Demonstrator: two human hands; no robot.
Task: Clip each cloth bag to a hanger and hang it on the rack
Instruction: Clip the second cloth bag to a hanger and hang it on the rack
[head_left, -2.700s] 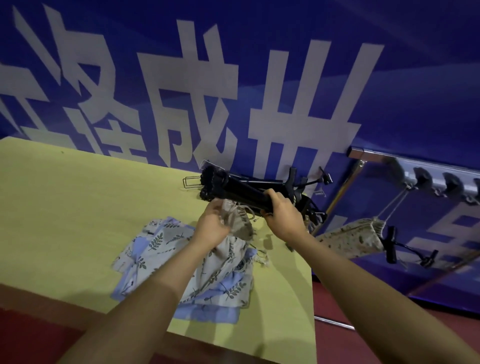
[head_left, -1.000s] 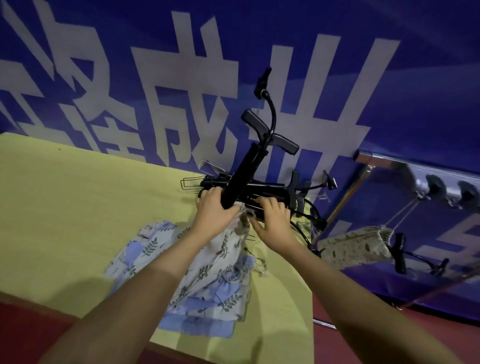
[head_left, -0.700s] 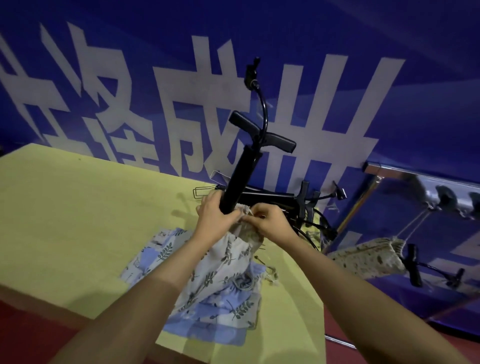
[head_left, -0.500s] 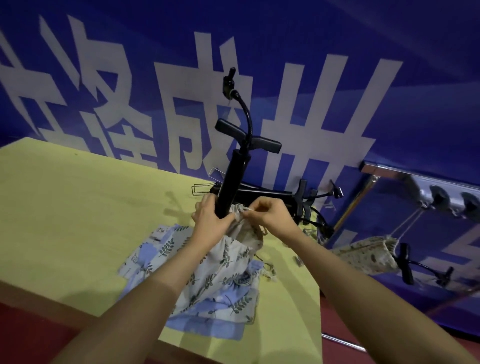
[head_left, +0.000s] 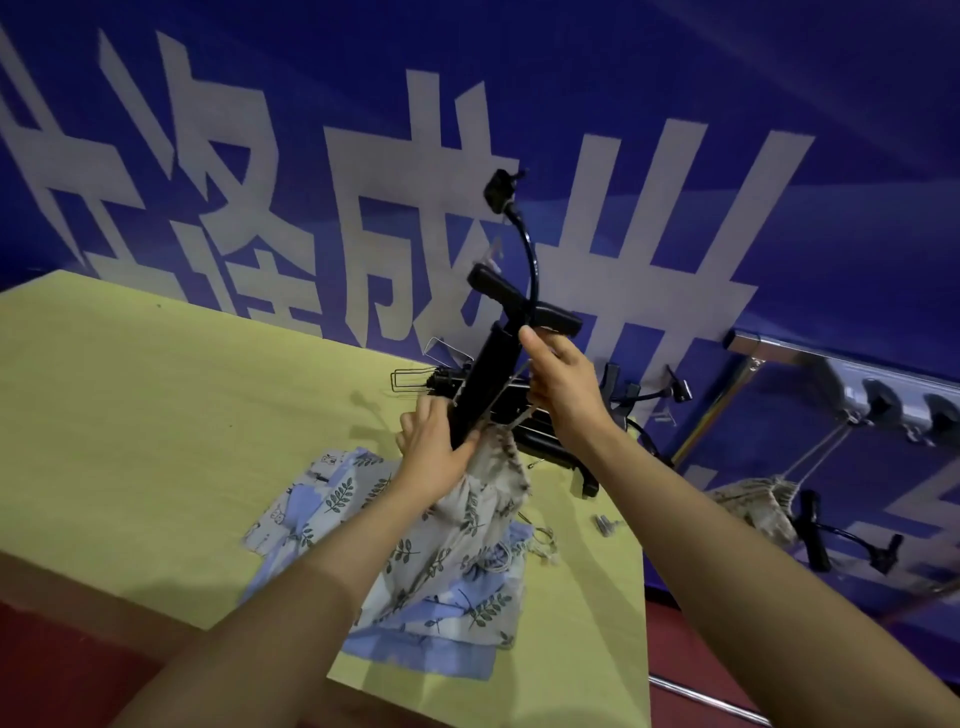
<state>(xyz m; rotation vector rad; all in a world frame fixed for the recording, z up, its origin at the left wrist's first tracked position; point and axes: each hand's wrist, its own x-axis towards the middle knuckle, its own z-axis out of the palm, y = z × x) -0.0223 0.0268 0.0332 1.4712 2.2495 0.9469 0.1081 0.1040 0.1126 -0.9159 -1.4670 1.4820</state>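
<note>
I am gripping the black plastic clip hanger (head_left: 485, 384) and leaf-printed cloth bag (head_left: 467, 525) in my closed left hand (head_left: 434, 452); my right hand (head_left: 563, 387) is pinching the bag's white drawstring (head_left: 511, 397).

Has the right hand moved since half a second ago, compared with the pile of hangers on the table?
Yes. The right hand has risen from the hanger pile toward the held hanger's crossbar.

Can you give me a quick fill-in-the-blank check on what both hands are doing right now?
1. The left hand holds the black plastic clip hanger against the leaf-print cloth bag, above the ____ tabletop.
2. The right hand pulls the bag's white ____ taut.
3. One bag already hangs from the ____ rack rail.

Missing words: yellow; drawstring; metal
</note>
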